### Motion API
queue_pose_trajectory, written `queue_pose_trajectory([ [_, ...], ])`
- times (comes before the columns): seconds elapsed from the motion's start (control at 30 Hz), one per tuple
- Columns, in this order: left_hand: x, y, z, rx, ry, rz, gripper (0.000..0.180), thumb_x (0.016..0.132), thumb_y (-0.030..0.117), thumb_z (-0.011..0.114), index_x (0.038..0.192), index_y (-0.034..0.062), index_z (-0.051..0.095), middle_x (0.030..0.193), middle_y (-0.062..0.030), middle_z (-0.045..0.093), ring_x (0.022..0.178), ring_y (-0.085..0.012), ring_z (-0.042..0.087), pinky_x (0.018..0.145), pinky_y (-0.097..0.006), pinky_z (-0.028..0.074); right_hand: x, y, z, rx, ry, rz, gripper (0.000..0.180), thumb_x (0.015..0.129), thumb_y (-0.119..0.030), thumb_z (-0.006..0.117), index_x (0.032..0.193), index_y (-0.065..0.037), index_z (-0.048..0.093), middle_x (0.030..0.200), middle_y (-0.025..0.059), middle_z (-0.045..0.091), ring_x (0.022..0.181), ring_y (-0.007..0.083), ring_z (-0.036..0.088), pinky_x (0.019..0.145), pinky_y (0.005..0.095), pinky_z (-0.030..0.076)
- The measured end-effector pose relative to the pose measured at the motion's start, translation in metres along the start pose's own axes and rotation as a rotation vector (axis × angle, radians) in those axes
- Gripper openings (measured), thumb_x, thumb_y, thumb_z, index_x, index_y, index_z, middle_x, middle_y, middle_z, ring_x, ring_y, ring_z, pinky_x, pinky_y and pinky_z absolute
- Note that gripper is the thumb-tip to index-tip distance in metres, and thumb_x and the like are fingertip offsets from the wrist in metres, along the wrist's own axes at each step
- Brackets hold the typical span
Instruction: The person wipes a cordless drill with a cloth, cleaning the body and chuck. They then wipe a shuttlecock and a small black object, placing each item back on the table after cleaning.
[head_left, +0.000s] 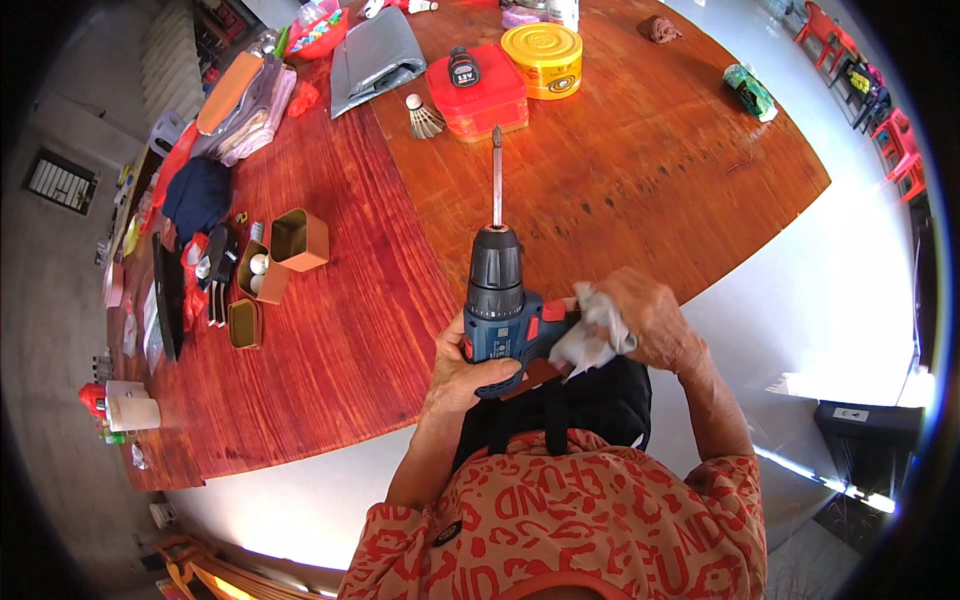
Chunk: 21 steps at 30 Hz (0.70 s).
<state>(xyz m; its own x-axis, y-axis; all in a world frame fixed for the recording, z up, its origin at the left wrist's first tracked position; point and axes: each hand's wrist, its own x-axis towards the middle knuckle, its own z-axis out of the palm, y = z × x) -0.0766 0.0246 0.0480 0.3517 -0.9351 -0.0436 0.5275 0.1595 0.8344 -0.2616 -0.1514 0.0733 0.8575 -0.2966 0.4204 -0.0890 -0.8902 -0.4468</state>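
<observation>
My left hand [460, 372] is closed round the rear body of a blue and black cordless drill [497, 285]. A long screwdriver bit [497, 185] sticks out of its chuck, pointing away from me. In my right hand [648, 312] is a crumpled white cloth or tissue [590, 342], pressed to the drill's handle, which extends to the right. The handle's end is partly hidden by the cloth and fingers. Beyond the bit tip, a small black battery pack [463, 70] rests on a red plastic box [487, 108]. A shuttlecock [424, 118] lies beside that box.
On the wooden table [340, 290] stand a yellow round tin [543, 75] and several open brown boxes [301, 238], one with white balls. A grey pouch [375, 62], folded cloths [258, 125] and a green packet [750, 92] lie farther out. Red chairs [900, 145] stand far right.
</observation>
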Motion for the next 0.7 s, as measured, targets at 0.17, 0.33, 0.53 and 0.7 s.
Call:
queue_pose_trajectory([
  [0.17, 0.006, -0.003, 0.003, 0.01, -0.02, 0.012, 0.06, 0.065, -0.001, 0.077, 0.12, 0.0015, 0.054, 0.099, -0.0105, 0.065, 0.08, -0.0174, 0.066, 0.062, -0.033, 0.06, 0.02, -0.012, 0.014, 0.046, 0.456, 0.17, 0.035, 0.068, -0.024, 0.075, 0.091, -0.002, 0.058, 0.079, 0.0119, 0.058, 0.07, 0.0315, 0.058, 0.06, 0.0391, 0.047],
  [0.33, 0.002, 0.003, 0.001, 0.052, 0.025, 0.01, 0.061, 0.063, 0.0, 0.079, 0.119, 0.0025, 0.056, 0.102, -0.0082, 0.065, 0.088, -0.0167, 0.065, 0.076, -0.032, 0.056, 0.042, -0.033, 0.018, 0.236, 0.189, -0.057, 0.047, 0.076, -0.022, 0.072, 0.112, 0.001, 0.053, 0.095, 0.0164, 0.058, 0.086, 0.0356, 0.057, 0.078, 0.0425, 0.047],
  [0.53, 0.002, 0.001, -0.001, 0.063, 0.032, 0.018, 0.06, 0.062, 0.0, 0.078, 0.118, 0.001, 0.056, 0.1, -0.0105, 0.065, 0.086, -0.0188, 0.066, 0.072, -0.033, 0.057, 0.026, -0.014, 0.011, 0.488, -0.126, 0.027, 0.039, 0.08, -0.017, 0.066, 0.114, -0.003, 0.053, 0.104, 0.0169, 0.059, 0.099, 0.0355, 0.056, 0.084, 0.0439, 0.045],
  [0.7, 0.005, -0.003, 0.001, 0.061, 0.034, 0.039, 0.058, 0.064, -0.001, 0.074, 0.118, -0.0029, 0.052, 0.094, -0.0166, 0.065, 0.072, -0.0232, 0.068, 0.057, -0.037, 0.061, 0.009, -0.002, 0.011, 0.349, -0.072, 0.019, 0.037, 0.078, -0.014, 0.067, 0.111, -0.003, 0.055, 0.101, 0.0157, 0.059, 0.095, 0.0345, 0.057, 0.082, 0.0429, 0.046],
])
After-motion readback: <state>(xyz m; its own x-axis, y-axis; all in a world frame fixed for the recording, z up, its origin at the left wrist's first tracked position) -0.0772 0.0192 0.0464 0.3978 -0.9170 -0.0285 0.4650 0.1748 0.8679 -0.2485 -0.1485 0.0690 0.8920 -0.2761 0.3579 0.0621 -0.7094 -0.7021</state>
